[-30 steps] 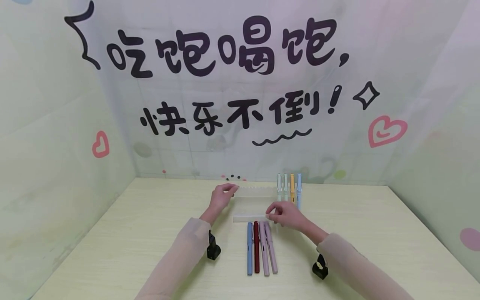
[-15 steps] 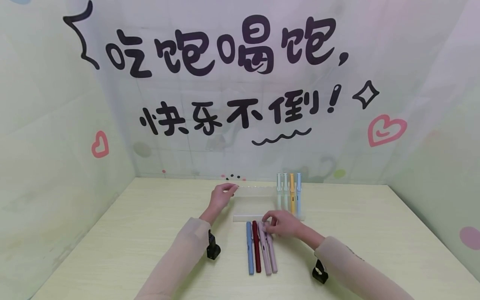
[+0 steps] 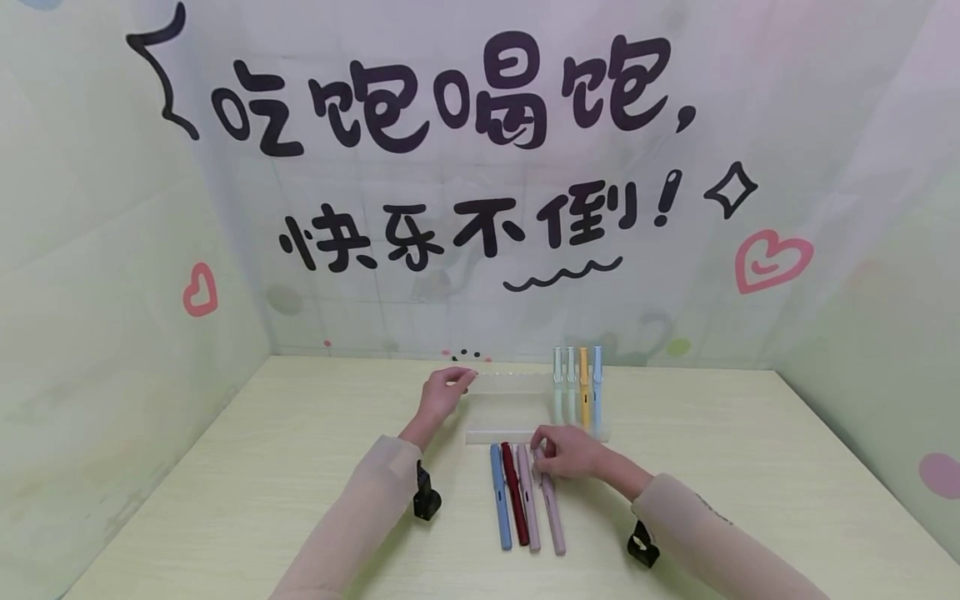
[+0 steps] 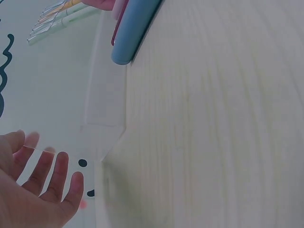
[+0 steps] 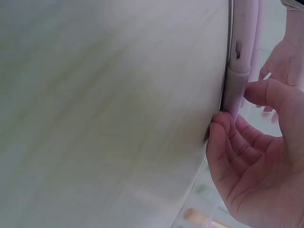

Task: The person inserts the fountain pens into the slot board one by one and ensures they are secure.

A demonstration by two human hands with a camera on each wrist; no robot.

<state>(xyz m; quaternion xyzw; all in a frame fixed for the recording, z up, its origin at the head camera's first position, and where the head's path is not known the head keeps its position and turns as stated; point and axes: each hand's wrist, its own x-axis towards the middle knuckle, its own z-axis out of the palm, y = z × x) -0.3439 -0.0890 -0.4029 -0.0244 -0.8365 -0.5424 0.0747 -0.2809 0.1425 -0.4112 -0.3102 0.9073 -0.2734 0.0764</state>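
My left hand point(image 3: 442, 395) pinches the upper left corner of a clear plastic pen rack point(image 3: 498, 437) between thumb and fingers; in the left wrist view the fingers show through its see-through wall. With thumb and fingertips my right hand point(image 3: 576, 452) holds the cap end of a light purple pen point(image 3: 553, 517), rightmost of the row in front of the rack. Left of it lie another light purple pen point(image 3: 529, 508), a dark red pen point(image 3: 514, 496) and a blue pen point(image 3: 500, 500). The held pen point(image 5: 241, 61) appears close up in the right wrist view.
Two pale green pens point(image 3: 571, 392), a yellow-orange pen point(image 3: 585, 392) and a light blue pen point(image 3: 597, 387) stand side by side in the rack's right end. A printed cloth wall point(image 3: 405, 325) rises behind the pale wooden table point(image 3: 315, 467).
My right hand has come from the rack's front edge to the rightmost purple pen and grips it. That pen has shifted slightly right, apart from the others. My left hand stays put.
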